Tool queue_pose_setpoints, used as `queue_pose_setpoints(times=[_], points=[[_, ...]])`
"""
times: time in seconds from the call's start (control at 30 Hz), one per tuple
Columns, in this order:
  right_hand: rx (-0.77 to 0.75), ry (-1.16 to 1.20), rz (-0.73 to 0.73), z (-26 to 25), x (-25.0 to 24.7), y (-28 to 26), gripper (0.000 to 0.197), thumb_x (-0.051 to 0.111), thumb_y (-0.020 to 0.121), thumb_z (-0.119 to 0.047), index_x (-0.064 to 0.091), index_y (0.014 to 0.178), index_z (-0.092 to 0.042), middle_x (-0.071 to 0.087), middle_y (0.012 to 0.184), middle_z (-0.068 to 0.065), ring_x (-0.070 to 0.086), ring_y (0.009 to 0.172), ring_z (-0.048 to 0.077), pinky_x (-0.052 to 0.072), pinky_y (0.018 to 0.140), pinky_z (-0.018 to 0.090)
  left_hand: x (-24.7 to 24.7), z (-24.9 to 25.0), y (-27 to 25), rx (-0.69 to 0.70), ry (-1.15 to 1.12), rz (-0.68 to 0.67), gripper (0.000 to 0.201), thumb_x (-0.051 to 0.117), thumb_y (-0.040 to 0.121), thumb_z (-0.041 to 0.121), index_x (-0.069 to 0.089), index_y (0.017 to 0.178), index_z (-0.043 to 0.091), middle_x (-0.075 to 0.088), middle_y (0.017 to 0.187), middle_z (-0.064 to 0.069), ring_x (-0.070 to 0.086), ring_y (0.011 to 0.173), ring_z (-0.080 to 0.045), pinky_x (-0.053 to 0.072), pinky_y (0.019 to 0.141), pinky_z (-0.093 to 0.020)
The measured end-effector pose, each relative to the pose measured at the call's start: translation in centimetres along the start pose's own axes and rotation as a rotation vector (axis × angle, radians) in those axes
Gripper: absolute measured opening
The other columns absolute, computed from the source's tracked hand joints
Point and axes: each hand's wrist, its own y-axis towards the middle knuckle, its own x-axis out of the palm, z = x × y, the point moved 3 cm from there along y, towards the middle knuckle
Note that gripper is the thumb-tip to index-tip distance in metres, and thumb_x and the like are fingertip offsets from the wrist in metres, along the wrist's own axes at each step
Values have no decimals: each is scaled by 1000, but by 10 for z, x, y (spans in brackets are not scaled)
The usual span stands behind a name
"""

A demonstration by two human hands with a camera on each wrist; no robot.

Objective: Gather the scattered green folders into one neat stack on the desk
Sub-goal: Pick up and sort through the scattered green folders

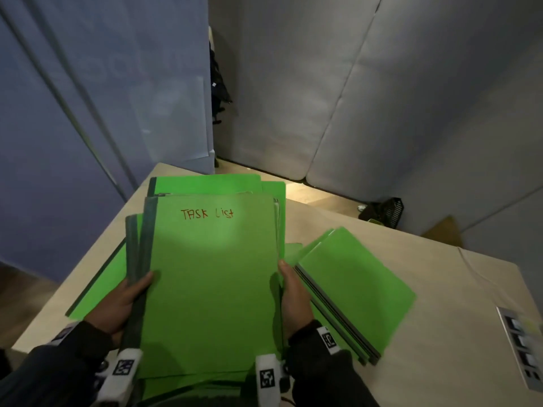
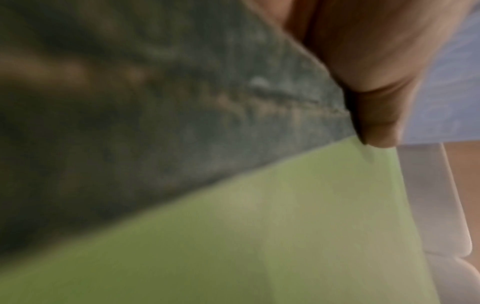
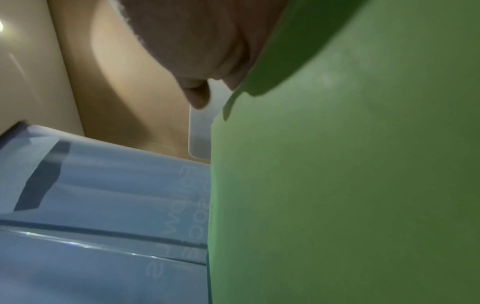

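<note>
I hold a bundle of green folders (image 1: 211,277) above the desk, the top one marked "TASK LIST" in red. My left hand (image 1: 123,301) grips the bundle's dark spine edge, thumb on top. My right hand (image 1: 293,298) grips the opposite edge, fingers underneath and hidden. In the left wrist view my thumb (image 2: 374,115) presses on the dark spine (image 2: 182,115) beside the green cover (image 2: 259,236). The right wrist view shows a green cover (image 3: 350,185) close up. More green folders lie on the desk: a small pile at the right (image 1: 355,289), one at the left (image 1: 100,286), others behind (image 1: 205,183).
The light wooden desk (image 1: 440,304) has bare surface at the right, with a grey strip of small cards (image 1: 523,348) near its right edge. Blue and grey padded walls (image 1: 323,83) close in behind. A black basket (image 1: 385,212) sits on the floor beyond the desk.
</note>
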Motion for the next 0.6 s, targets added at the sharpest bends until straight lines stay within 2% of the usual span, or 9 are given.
queue_pose_setpoints(times=[0.03,0.07,0.13,0.2,0.3,0.37,0.5,0.57,0.6], points=[[0,2,-17,1,2,0,80,50,80,-68,41,147,-24,37,158,3,34,144,20,30,116,44,-1,-2,1,22,34,29,37,67,79,28,57,110,10,71,78,-18,69,62,-31,60,51,-37],[23,-15,-49,4,4,1,74,58,82,-60,41,146,-27,41,156,3,38,142,23,38,110,44,1,-1,1,44,87,42,49,74,74,27,54,116,12,69,85,-20,67,68,-34,59,54,-38],[64,-79,-152,14,4,5,55,70,88,-22,47,137,-34,58,141,1,54,129,25,49,97,37,3,2,-1,107,251,56,61,78,73,19,48,125,11,65,94,-21,64,77,-36,56,61,-39],[67,-153,-215,21,1,5,63,70,87,-8,45,137,-38,63,132,-3,60,121,23,52,97,40,3,6,-2,179,361,83,57,74,76,10,45,125,4,60,90,-18,61,77,-33,52,64,-37],[34,-155,-224,23,-1,5,71,70,87,-8,41,141,-42,60,137,-7,59,122,18,51,102,44,2,14,-1,217,462,56,81,90,57,33,48,122,11,59,93,-12,62,84,-32,55,72,-44],[-26,-139,-194,24,-2,7,69,69,88,-5,43,134,-48,62,134,-11,60,122,12,50,104,39,2,19,0,224,461,64,86,94,47,41,53,118,14,66,99,-15,67,90,-37,57,78,-52],[-129,-114,-91,21,-12,10,64,69,88,-5,47,136,-40,68,126,-11,63,118,7,54,100,36,16,30,4,277,453,42,92,93,40,46,57,113,2,70,102,-24,73,86,-35,60,73,-48],[-160,-99,-66,22,-18,10,62,69,88,-7,47,136,-39,69,124,-16,64,116,4,57,94,33,23,36,5,322,433,18,96,94,34,49,60,110,1,73,100,-21,74,87,-30,61,73,-45],[-168,-88,-56,23,-21,8,61,68,89,-6,48,134,-41,69,122,-18,65,113,2,58,89,30,27,37,5,347,420,9,99,94,28,52,63,107,2,76,96,-16,75,86,-26,62,72,-38]])
